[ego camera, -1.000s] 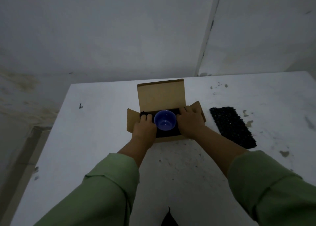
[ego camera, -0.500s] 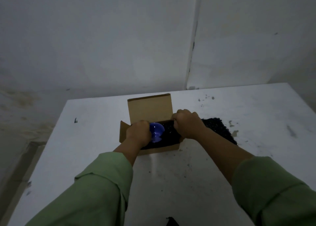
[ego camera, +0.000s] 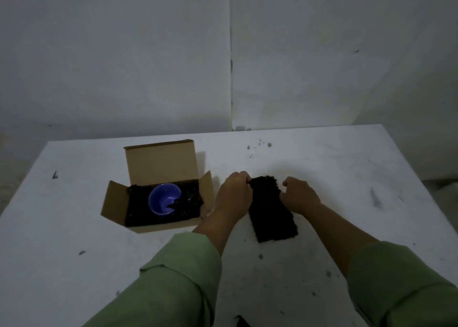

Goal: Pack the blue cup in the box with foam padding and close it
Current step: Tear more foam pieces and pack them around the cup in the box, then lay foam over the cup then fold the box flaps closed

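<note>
The blue cup (ego camera: 164, 201) sits tilted in the dark foam inside the open box (ego camera: 158, 168), while the left hand (ego camera: 233, 195) and right hand (ego camera: 298, 195) pinch the far corners of the loose foam sheet (ego camera: 271, 212) lying beside it. Laid over the tilted cup, the sheet may ride high and keep the lid from closing, or drag across the table (ego camera: 347, 165) and fold
</note>
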